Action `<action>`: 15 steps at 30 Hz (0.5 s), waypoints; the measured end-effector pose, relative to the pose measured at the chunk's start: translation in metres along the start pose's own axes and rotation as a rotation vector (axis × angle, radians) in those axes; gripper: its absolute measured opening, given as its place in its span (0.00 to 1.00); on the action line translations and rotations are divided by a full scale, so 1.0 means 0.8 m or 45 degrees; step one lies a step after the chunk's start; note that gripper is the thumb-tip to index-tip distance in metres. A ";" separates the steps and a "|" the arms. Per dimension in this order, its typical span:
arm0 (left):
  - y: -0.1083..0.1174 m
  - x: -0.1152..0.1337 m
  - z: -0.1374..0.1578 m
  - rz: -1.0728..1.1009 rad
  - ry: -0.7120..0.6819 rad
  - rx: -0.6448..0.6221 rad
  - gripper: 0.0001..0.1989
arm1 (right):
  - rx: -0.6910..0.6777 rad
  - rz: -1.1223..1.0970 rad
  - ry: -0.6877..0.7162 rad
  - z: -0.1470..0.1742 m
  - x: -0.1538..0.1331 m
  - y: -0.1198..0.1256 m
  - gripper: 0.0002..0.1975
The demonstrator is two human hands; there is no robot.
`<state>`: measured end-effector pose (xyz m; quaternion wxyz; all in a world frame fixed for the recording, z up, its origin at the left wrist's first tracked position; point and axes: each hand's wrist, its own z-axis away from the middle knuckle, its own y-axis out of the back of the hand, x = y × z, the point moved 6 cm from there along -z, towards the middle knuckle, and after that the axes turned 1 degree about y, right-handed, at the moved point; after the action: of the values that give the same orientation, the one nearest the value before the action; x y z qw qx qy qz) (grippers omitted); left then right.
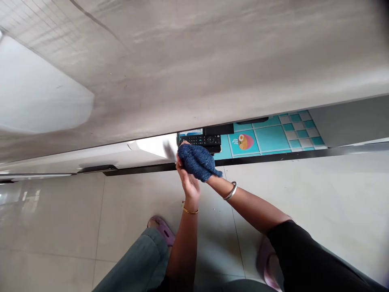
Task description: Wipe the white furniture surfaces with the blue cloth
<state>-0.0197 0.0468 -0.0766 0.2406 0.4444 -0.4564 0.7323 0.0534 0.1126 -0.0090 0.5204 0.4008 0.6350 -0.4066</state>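
A dark blue knitted cloth (196, 161) is bunched over my right hand (209, 178), which grips it and is almost fully covered. My left hand (189, 180), with a gold bracelet at the wrist, comes up from below and curls against the cloth's left side. Its palm faces up, and some fingertips show past the cloth's far edge; whatever lies between the hands is hidden. Just beyond the cloth is a black remote control (209, 140) with many buttons, at the open drawer (272, 140) lined in teal checks. I cannot tell whether a hand touches the remote.
A broad grey-white countertop (212, 69) overhangs the drawer. Inside the drawer, a black flat item (223, 129) lies behind the remote. White drawer fronts with a black handle (97, 168) are at left. Below are the tiled floor (60, 219) and my feet in purple clogs (162, 231).
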 end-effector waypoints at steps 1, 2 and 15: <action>0.002 0.008 0.002 -0.093 -0.093 0.001 0.29 | 0.004 -0.049 0.024 -0.004 -0.010 0.005 0.07; 0.003 0.017 0.005 -0.202 -0.185 0.014 0.27 | 0.014 -0.124 0.055 -0.006 -0.018 0.009 0.07; -0.044 0.156 0.048 -0.515 -0.872 0.448 0.09 | -0.147 -0.818 -0.357 0.027 -0.015 0.024 0.22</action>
<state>-0.0372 0.0232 0.0552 0.1346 0.7766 -0.2819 0.5471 0.0800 0.0980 -0.0020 0.4699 0.0909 0.6730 -0.5639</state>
